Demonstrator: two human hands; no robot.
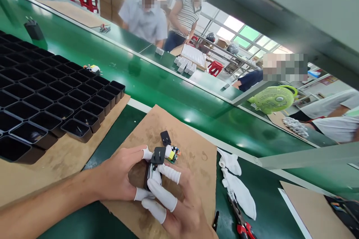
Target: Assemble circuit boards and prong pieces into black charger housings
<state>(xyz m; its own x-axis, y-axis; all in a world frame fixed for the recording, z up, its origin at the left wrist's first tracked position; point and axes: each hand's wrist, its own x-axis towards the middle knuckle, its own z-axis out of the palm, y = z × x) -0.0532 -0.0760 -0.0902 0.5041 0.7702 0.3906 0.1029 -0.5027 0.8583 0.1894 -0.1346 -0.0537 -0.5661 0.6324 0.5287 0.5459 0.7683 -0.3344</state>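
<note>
My left hand (pixel 119 177) and my right hand (pixel 179 209) meet over a brown cardboard sheet (pixel 193 149), both with white finger cots on the fingertips. Together they pinch a small black charger housing (pixel 154 164), from whose far end a green circuit board (pixel 174 154) with small parts sticks out. My left thumb and forefinger close on the housing's left side, and my right fingers press on its right side. A loose black cap (pixel 165 137) lies on the cardboard just beyond.
A black tray of square cells (pixel 56 101) fills the left. White gloves (pixel 238 186) and red-handled pliers (pixel 242 224) lie at my right. A green conveyor belt (pixel 157 86) runs beyond. Several other people work across it, beside a green fan (pixel 273 99).
</note>
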